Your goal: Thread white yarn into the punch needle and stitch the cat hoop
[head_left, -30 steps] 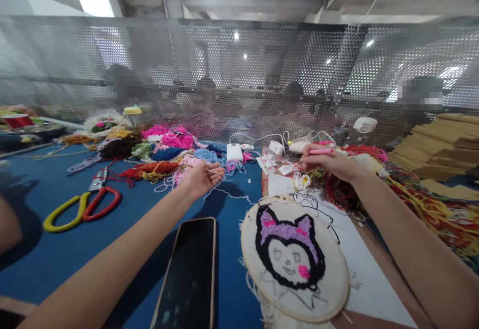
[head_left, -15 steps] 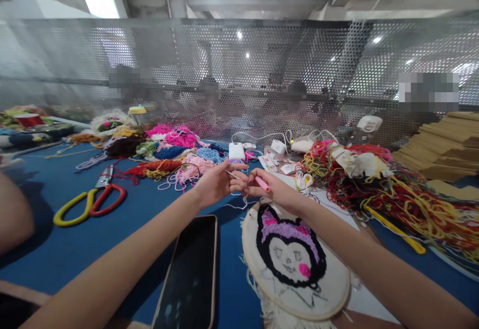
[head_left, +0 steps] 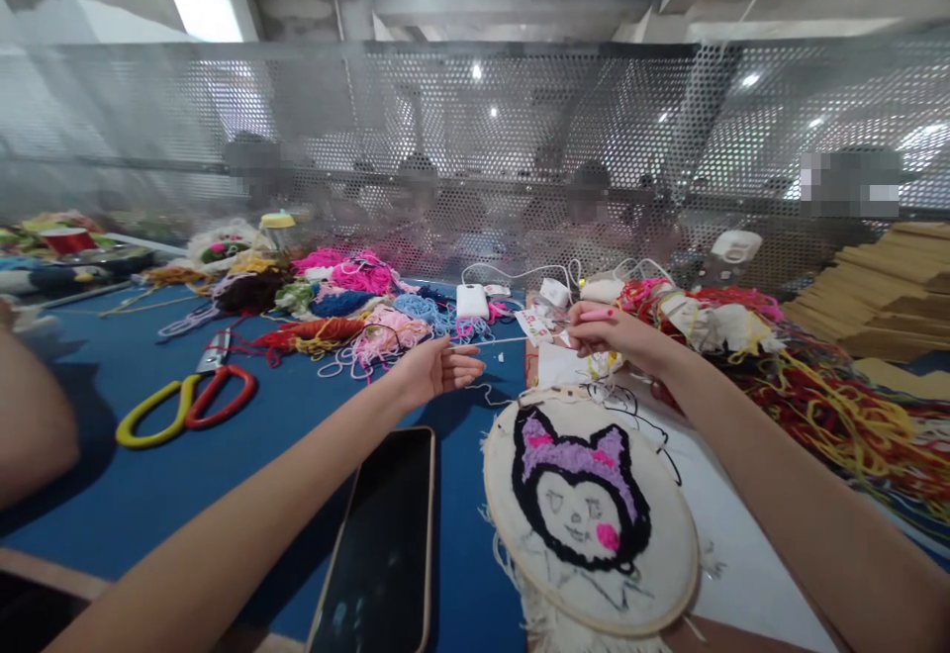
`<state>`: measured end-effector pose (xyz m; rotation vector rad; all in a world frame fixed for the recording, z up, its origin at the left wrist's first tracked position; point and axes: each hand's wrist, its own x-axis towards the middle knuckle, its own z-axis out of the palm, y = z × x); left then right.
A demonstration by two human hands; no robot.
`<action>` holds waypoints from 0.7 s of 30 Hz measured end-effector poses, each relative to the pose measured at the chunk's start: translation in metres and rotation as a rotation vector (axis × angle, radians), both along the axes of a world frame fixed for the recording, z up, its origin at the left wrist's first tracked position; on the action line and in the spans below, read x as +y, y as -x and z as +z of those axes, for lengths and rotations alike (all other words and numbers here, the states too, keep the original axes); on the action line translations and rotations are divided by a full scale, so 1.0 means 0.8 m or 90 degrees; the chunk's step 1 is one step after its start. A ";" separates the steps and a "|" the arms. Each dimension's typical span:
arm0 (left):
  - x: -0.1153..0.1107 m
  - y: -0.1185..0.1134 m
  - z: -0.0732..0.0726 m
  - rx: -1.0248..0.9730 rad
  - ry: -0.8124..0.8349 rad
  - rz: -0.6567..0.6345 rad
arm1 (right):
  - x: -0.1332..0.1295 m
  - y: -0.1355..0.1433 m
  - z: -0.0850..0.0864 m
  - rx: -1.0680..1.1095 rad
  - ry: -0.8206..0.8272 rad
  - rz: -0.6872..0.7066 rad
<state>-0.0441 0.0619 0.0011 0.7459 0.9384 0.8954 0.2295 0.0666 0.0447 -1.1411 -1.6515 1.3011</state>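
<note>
My left hand (head_left: 437,371) is stretched over the blue table, fingertips pinching one end of a thin white strand of yarn (head_left: 486,342). My right hand (head_left: 605,331) holds a pink punch needle tool (head_left: 598,316) further right, and the strand runs taut between the two hands. Below them lies a round embroidery hoop (head_left: 590,514) with a tufted black-and-purple cat-eared face and pink cheek. A dark phone (head_left: 378,544) lies face up beside the hoop, under my left forearm.
Red and yellow-handled scissors (head_left: 185,406) lie at left. Piles of coloured yarn (head_left: 348,302) cross the back; a red-yellow yarn tangle (head_left: 831,386) sits at right. A white charger (head_left: 472,301), a perforated metal screen (head_left: 475,148), stacked cardboard (head_left: 883,287) and another person's arm (head_left: 30,425) are nearby.
My hands met over the hoop's top edge half a second ago. Now the right hand has drawn away to the right with the pink tool, pulling the strand taut.
</note>
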 end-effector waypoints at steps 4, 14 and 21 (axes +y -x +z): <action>0.000 0.001 0.000 0.020 0.002 -0.017 | 0.005 -0.020 0.004 -0.021 -0.005 -0.011; -0.001 0.000 0.004 0.081 0.004 -0.010 | -0.001 -0.054 0.030 -0.105 -0.054 -0.068; -0.008 -0.002 0.013 0.154 0.012 -0.044 | 0.013 -0.079 0.030 -0.127 -0.202 -0.201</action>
